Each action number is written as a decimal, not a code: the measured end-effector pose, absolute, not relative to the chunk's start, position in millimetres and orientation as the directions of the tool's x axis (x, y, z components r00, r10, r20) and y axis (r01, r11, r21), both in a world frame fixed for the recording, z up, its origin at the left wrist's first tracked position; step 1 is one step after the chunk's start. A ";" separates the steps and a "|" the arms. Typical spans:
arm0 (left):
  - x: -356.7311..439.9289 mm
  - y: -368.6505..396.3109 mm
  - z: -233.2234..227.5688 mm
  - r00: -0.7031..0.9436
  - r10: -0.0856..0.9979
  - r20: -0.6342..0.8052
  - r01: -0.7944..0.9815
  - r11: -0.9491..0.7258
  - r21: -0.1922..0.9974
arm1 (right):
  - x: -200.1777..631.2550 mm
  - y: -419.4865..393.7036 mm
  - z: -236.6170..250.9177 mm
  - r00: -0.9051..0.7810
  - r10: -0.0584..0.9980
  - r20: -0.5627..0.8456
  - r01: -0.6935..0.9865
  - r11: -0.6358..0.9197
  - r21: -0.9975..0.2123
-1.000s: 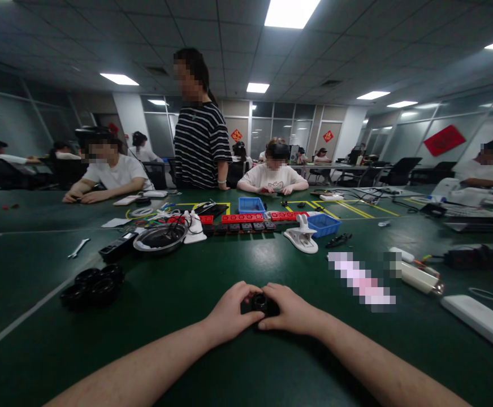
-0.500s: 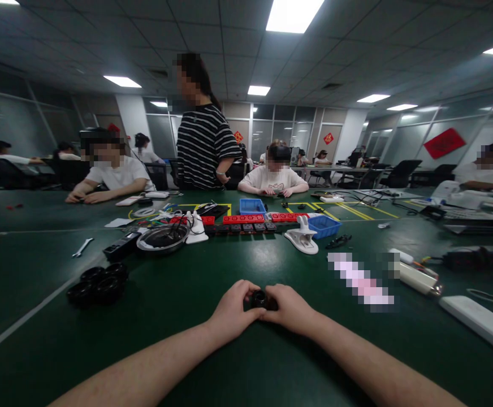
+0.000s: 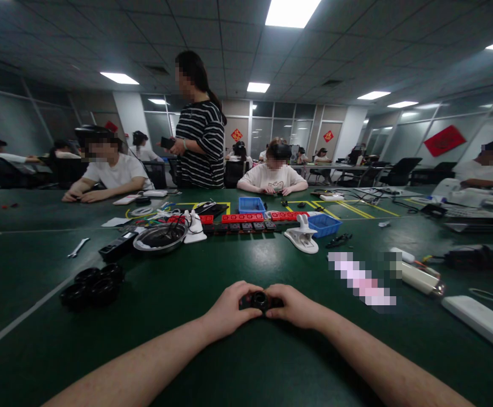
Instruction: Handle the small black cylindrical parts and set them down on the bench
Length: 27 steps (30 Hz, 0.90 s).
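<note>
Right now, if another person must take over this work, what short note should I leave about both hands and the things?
Left hand: shut on the small black part, gripping its left side.
Right hand: shut on the same part, from the right.
The part is held between both hands, low over the green table, close to the body.
A cluster of black ring parts lies to the left on the table, untouched.
Done: the part is in hand. Left: whatever the hands do to it is not finished; its details are too small to tell.

Both forearms are bare up to the frame edge, with no sleeves showing. The left hand (image 3: 229, 310) and right hand (image 3: 296, 307) wear no gloves, rings or watch.
</note>
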<state>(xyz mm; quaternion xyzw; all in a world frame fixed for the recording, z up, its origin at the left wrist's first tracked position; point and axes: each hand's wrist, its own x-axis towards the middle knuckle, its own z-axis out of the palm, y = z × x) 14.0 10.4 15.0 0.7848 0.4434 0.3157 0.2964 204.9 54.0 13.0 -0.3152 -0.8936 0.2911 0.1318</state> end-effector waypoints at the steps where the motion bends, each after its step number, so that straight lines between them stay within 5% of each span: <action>1: 14.6 10.4 14.4 0.406 0.883 0.236 0.506 -0.432 0.746 | 203.9 54.3 11.5 -0.756 0.653 0.054 0.494 0.622 -0.607; 6: 19.2 9.0 7.6 0.343 0.908 0.239 0.530 -0.397 0.749 | 195.6 50.4 7.2 -0.673 0.738 0.056 0.593 0.583 -0.556; 13: 23.5 9.0 -0.1 0.192 0.938 0.289 0.584 -0.346 0.734 | 184.3 38.4 6.6 -0.561 0.803 0.201 0.759 0.596 -0.262; 21: 15.2 8.1 10.4 0.388 0.885 0.257 0.546 -0.445 0.710 | 200.3 48.5 15.3 -0.768 0.635 0.084 0.506 0.682 -0.529; 27: 16.7 9.2 9.7 0.393 0.889 0.233 0.542 -0.429 0.722 | 197.9 49.2 12.3 -0.705 0.709 0.018 0.560 0.572 -0.600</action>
